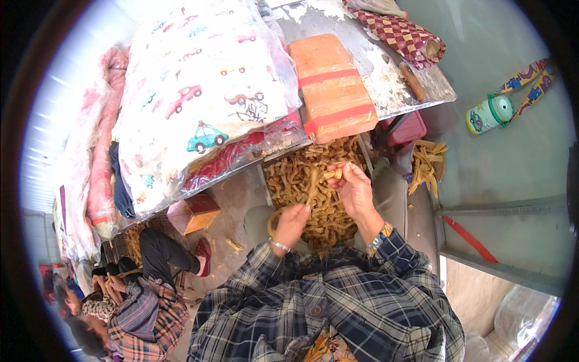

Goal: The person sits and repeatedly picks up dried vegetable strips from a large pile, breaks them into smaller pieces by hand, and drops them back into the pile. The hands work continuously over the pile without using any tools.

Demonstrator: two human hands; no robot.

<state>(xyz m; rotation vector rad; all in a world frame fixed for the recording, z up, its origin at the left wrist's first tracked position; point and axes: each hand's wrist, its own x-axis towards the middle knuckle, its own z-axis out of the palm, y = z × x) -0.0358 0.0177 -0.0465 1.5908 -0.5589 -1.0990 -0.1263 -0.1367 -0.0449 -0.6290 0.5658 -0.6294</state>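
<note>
My left hand point(293, 221) pinches a long yellow-brown strip point(313, 188) whose upper part stands up blurred; a curved length of similar strip point(272, 221) shows at that wrist. A little higher and to the right, my right hand point(355, 188) grips a small folded piece point(334, 174) of the same material between thumb and fingers. Whether the strip joins this piece I cannot tell. Beneath both hands lies a heap of short, knotted-looking yellow-brown pieces point(328, 221) in a shallow container point(264, 184), its near side hidden by my hands and sleeves.
Loose strips point(427, 165) fill a box at right. On the table point(384, 86) lie an orange taped package point(332, 86), a wooden handle point(413, 82) and wrapped car-print bedding point(203, 90). A carton point(194, 212) stands below. Other people point(144, 312) sit at left. A child's bottle point(491, 113) hangs right.
</note>
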